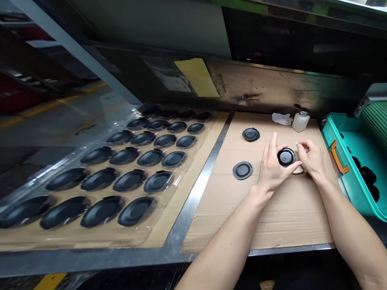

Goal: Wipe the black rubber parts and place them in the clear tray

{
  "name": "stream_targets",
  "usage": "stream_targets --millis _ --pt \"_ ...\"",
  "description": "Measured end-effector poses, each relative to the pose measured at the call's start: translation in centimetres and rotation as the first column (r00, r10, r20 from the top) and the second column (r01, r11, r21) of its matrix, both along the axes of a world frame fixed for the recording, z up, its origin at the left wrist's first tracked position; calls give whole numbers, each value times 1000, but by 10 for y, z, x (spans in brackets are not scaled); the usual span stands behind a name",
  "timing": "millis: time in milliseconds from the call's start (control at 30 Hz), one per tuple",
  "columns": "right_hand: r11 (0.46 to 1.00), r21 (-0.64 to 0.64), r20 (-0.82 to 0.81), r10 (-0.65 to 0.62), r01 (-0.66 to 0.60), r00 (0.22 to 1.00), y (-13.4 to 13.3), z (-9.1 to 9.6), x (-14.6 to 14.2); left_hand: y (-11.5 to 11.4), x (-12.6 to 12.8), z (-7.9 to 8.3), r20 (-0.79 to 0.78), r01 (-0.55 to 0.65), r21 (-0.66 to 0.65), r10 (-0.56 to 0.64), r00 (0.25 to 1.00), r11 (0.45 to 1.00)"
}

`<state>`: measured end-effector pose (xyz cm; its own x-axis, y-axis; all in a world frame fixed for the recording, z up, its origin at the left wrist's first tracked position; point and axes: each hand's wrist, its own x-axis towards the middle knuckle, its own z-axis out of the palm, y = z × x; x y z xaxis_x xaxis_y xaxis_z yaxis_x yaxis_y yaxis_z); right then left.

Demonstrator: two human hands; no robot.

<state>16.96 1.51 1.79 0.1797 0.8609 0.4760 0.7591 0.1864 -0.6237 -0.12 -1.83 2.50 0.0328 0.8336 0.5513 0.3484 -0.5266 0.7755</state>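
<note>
My left hand (273, 169) grips a small round black part (286, 157) between thumb and fingers, just above a brown cardboard sheet (266, 217). My right hand (311, 159) is curled close against the same part from the right, its fingertips pinched together; what they hold is too small to make out. A pale tan object (298, 171) lies under the hands. Two more black round parts lie on the cardboard: one (242, 170) to the left of my left hand, one (250, 134) farther back.
A clear plastic tray (99, 169) on the left holds several rows of black round parts. A white dispenser bottle (300, 119) and a crumpled white wipe (281, 118) stand at the back. A teal bin (356, 161) with black parts sits at the right.
</note>
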Motion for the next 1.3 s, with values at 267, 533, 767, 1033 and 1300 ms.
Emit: stream_targets --millis 267,533,767,1033,1300 --pt "997 -1 -106 79 -79 991 -3 5 -6 12 -3 9 562 347 -492 -14 827 799" --pt "988 -30 -108 145 -149 984 -9 10 -13 27 -22 22 848 823 -507 318 424 254" --pt "991 -37 -84 125 -129 989 -6 7 -9 24 -20 25 861 858 -444 389 329 257" --pt "995 -35 -98 91 -95 991 -5 8 -9 28 -18 10 863 814 -491 300 406 311" --pt "978 30 151 -209 207 966 73 85 25 28 -4 -2 864 811 -503 164 475 299"
